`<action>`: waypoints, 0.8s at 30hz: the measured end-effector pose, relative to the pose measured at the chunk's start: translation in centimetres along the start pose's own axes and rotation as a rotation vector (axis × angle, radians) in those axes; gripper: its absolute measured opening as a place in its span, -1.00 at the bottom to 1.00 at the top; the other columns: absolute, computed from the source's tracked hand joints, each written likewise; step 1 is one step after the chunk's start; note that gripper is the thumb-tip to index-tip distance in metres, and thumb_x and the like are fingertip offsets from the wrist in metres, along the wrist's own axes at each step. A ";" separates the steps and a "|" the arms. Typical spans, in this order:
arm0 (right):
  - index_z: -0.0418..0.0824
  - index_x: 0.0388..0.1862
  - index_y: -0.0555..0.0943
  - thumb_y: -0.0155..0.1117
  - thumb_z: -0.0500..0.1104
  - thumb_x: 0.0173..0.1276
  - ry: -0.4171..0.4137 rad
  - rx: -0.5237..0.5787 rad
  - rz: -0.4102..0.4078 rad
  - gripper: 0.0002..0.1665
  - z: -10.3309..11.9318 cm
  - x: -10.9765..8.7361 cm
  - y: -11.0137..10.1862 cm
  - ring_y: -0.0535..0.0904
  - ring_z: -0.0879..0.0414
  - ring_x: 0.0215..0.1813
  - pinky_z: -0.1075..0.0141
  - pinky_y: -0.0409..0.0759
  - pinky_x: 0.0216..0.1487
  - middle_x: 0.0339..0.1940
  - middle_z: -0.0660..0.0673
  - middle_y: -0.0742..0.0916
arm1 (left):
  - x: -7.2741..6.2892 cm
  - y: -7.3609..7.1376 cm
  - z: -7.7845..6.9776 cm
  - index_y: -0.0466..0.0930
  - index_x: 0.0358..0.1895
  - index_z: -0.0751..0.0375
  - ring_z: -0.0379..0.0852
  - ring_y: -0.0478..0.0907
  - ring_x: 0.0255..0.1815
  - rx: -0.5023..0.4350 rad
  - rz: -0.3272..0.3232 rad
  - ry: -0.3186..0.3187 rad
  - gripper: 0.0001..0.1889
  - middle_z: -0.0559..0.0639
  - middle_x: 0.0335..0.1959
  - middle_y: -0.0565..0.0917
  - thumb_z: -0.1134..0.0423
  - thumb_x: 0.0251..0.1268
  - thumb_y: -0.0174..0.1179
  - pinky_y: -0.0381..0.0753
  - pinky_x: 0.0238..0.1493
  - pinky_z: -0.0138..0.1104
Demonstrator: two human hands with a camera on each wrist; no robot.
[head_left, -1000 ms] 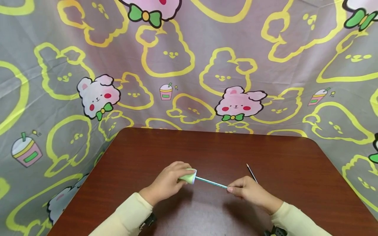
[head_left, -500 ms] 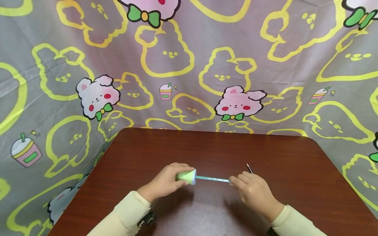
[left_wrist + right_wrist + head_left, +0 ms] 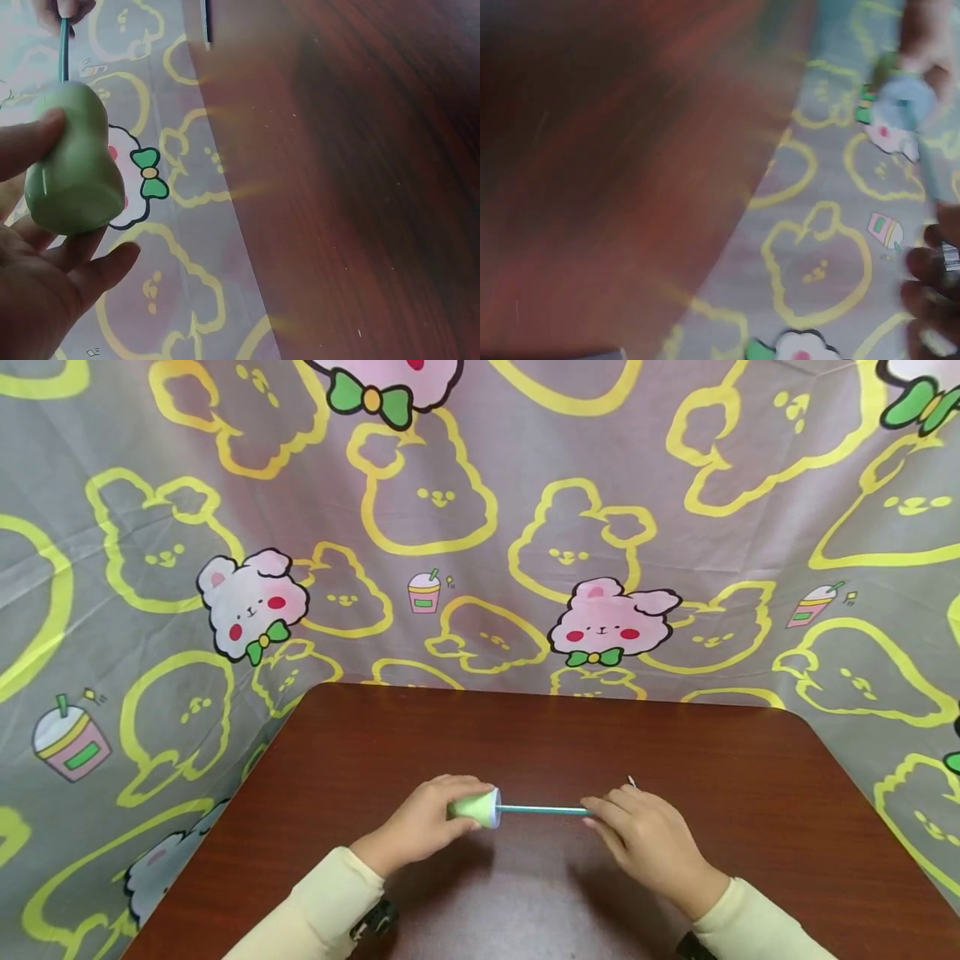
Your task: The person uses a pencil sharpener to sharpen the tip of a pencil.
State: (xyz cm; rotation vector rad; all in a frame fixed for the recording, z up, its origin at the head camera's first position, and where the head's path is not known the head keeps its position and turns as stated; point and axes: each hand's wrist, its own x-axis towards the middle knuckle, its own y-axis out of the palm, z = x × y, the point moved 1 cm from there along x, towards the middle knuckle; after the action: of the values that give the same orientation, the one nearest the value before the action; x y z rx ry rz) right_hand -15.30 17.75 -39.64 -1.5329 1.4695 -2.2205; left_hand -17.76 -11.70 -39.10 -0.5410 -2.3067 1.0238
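Observation:
My left hand (image 3: 416, 822) grips a light green, waisted pencil sharpener (image 3: 474, 809), tipped on its side with its pale end facing right. A teal pencil (image 3: 543, 810) runs level from the hole in that end to my right hand (image 3: 656, 847), whose fingers pinch its other end. In the left wrist view the thumb and fingers hold the rounded sharpener body (image 3: 75, 165) from both sides. The right wrist view is blurred; the pencil shaft (image 3: 928, 169) enters the middle of the bluish end face. The pencil's point is hidden inside the sharpener.
A second, dark pencil (image 3: 206, 26) lies on the brown table (image 3: 420, 735), mostly hidden behind my right hand in the head view, with its pale tip (image 3: 632, 781) showing. A patterned cloth (image 3: 480, 527) hangs around the table's back and sides.
My right hand has turned over the pencil, its back now upward, and shifted slightly up and right. The pencil has gone from slanting to level. The left hand keeps holding the sharpener.

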 end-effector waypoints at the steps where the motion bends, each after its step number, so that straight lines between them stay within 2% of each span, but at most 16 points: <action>1: -0.17 -0.32 0.71 -0.02 0.02 0.53 -0.082 -0.085 -0.087 -0.57 0.0 0.0 0.1 0.45 0.20 -0.53 0.32 0.43 -0.50 -0.52 0.07 0.62 | 0.0 -0.1 0.0 0.63 0.10 0.19 0.00 0.57 0.03 -0.015 0.002 -0.009 -0.54 0.04 0.02 0.67 0.40 0.04 0.40 0.53 0.04 -0.18; 2: -0.18 -0.36 0.70 -0.09 0.02 0.56 -0.131 -0.128 -0.138 -0.51 0.1 0.0 0.3 0.45 0.17 -0.53 0.32 0.43 -0.51 -0.55 0.05 0.60 | 0.0 -0.2 -0.1 0.63 0.10 0.20 0.00 0.57 0.02 -0.019 0.002 -0.007 -0.53 0.04 0.01 0.67 0.41 0.03 0.40 0.53 0.03 -0.19; 3: -0.19 -0.38 0.69 0.00 -0.03 0.52 -0.135 -0.122 -0.141 -0.59 0.1 0.0 0.3 0.44 0.17 -0.54 0.33 0.41 -0.53 -0.56 0.05 0.60 | 0.0 -0.3 -0.1 0.63 0.10 0.20 -0.01 0.57 0.02 -0.010 0.003 0.007 -0.54 0.03 0.01 0.67 0.41 0.03 0.40 0.53 0.03 -0.19; 4: -0.19 -0.40 0.69 0.09 -0.08 0.47 -0.097 -0.065 -0.095 -0.67 0.2 -0.1 0.3 0.47 0.19 -0.54 0.34 0.41 -0.54 -0.57 0.07 0.62 | 0.0 -0.3 -0.2 0.64 0.09 0.20 -0.02 0.56 0.02 0.007 -0.001 0.034 -0.53 0.03 0.00 0.67 0.42 0.02 0.41 0.53 0.03 -0.20; 6: -0.20 -0.42 0.69 0.16 -0.12 0.42 0.067 0.215 0.136 -0.73 0.1 -0.1 0.2 0.42 0.27 -0.56 0.41 0.37 -0.56 -0.60 0.12 0.59 | 0.1 -0.4 -0.4 0.65 0.07 0.21 -0.03 0.55 0.02 0.065 -0.017 0.101 -0.54 0.02 -0.01 0.67 0.44 0.00 0.41 0.53 0.05 -0.20; 8: -0.31 -0.44 0.67 0.22 -0.17 0.36 0.348 0.581 0.383 -0.74 -0.3 -0.1 0.0 0.39 0.33 -0.58 0.43 0.36 -0.58 -0.64 0.14 0.56 | 0.2 -0.4 -0.6 0.66 0.06 0.21 -0.04 0.54 0.03 0.125 -0.032 0.171 -0.53 0.02 -0.02 0.66 0.45 -0.03 0.42 0.54 0.05 -0.20; 9: -0.38 -0.44 0.65 0.25 -0.20 0.32 0.491 0.716 0.473 -0.76 -0.4 -0.2 -0.2 0.38 0.33 -0.59 0.43 0.35 -0.58 -0.66 0.12 0.54 | 0.3 -0.3 -0.6 0.66 0.06 0.22 -0.04 0.54 0.03 0.146 -0.034 0.198 -0.53 0.02 -0.02 0.66 0.45 -0.03 0.43 0.54 0.05 -0.20; 10: -0.42 -0.43 0.63 0.21 -0.21 0.35 0.598 0.801 0.532 -0.73 -0.7 -0.1 -0.4 0.35 0.33 -0.60 0.43 0.34 -0.58 -0.67 0.11 0.51 | 0.3 -0.3 -0.7 0.66 0.05 0.23 -0.04 0.54 0.03 0.162 -0.038 0.224 -0.54 0.02 -0.03 0.66 0.45 -0.04 0.43 0.54 0.05 -0.20; 11: -0.43 -0.43 0.62 0.18 -0.21 0.37 0.654 0.852 0.560 -0.71 -0.9 -0.1 -0.5 0.29 0.34 -0.60 0.44 0.29 -0.57 -0.68 0.12 0.45 | 0.4 -0.3 -0.8 0.66 0.05 0.22 -0.04 0.54 0.03 0.176 -0.035 0.234 -0.54 0.02 -0.02 0.66 0.44 -0.03 0.43 0.54 0.05 -0.20; 12: -0.43 -0.41 0.62 0.18 -0.20 0.38 0.656 0.849 0.555 -0.71 -1.0 -0.1 -0.5 0.32 0.36 -0.58 0.44 0.31 -0.56 -0.67 0.11 0.48 | 0.4 -0.2 -0.8 0.66 0.06 0.22 -0.04 0.55 0.02 0.187 -0.031 0.238 -0.54 0.02 -0.03 0.66 0.43 -0.03 0.44 0.54 0.05 -0.20; 13: -0.40 -0.37 0.65 0.19 -0.19 0.38 0.630 0.799 0.521 -0.73 -0.9 -0.1 -0.6 0.35 0.36 -0.55 0.43 0.34 -0.54 -0.63 0.10 0.54 | 0.4 -0.2 -0.8 0.65 0.06 0.21 -0.05 0.55 0.01 0.193 -0.027 0.237 -0.53 0.01 -0.03 0.66 0.41 -0.02 0.44 0.55 0.04 -0.21; 14: -0.31 -0.31 0.69 0.23 -0.15 0.36 0.557 0.689 0.464 -0.77 -0.8 -0.1 -0.7 0.39 0.38 -0.52 0.42 0.38 -0.51 -0.58 0.10 0.60 | 0.3 -0.2 -0.7 0.64 0.07 0.21 -0.05 0.56 0.00 0.199 -0.022 0.227 -0.53 0.00 -0.03 0.66 0.39 -0.01 0.44 0.55 0.04 -0.21; 17: -0.14 -0.21 0.73 0.17 -0.01 0.43 0.244 0.250 0.222 -0.72 -0.5 0.1 -0.8 0.52 0.34 -0.41 0.27 0.59 -0.26 -0.41 0.11 0.70 | 0.3 -0.4 -0.6 0.63 0.09 0.18 -0.05 0.57 -0.02 0.173 -0.020 0.160 -0.52 0.01 -0.03 0.67 0.34 0.01 0.44 0.55 0.04 -0.22; 20: -0.16 -0.23 0.72 0.02 0.00 0.52 -0.049 -0.088 -0.056 -0.62 -0.2 0.4 -0.7 0.55 0.19 -0.44 0.14 0.61 -0.24 -0.41 0.06 0.69 | 0.1 -0.6 -0.5 0.64 0.09 0.17 -0.04 0.58 -0.01 0.110 -0.009 0.086 -0.52 0.03 -0.02 0.67 0.33 0.01 0.44 0.56 0.03 -0.21; 22: -0.20 -0.28 0.72 -0.10 -0.06 0.57 -0.170 -0.158 -0.163 -0.55 -0.2 0.6 -0.6 0.54 0.11 -0.47 0.15 0.58 -0.31 -0.45 0.01 0.67 | 0.1 -0.7 -0.5 0.64 0.09 0.16 -0.04 0.59 -0.01 0.077 0.005 0.056 -0.52 0.03 -0.01 0.67 0.33 0.00 0.45 0.57 0.02 -0.21; 24: -0.21 -0.31 0.71 -0.10 -0.13 0.56 -0.235 -0.178 -0.215 -0.57 -0.1 0.8 -0.6 0.50 0.10 -0.49 0.21 0.51 -0.42 -0.48 0.01 0.65 | 0.1 -0.8 -0.6 0.63 0.09 0.16 -0.05 0.59 0.00 0.077 0.026 0.050 -0.51 0.02 -0.01 0.67 0.33 -0.01 0.45 0.56 0.03 -0.21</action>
State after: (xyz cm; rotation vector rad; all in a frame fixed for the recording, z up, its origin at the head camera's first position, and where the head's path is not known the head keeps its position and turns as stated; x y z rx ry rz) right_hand -15.51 17.71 -38.72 -2.0168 1.5280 -1.9667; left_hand -17.53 -11.83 -38.17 -0.5607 -2.2128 1.0944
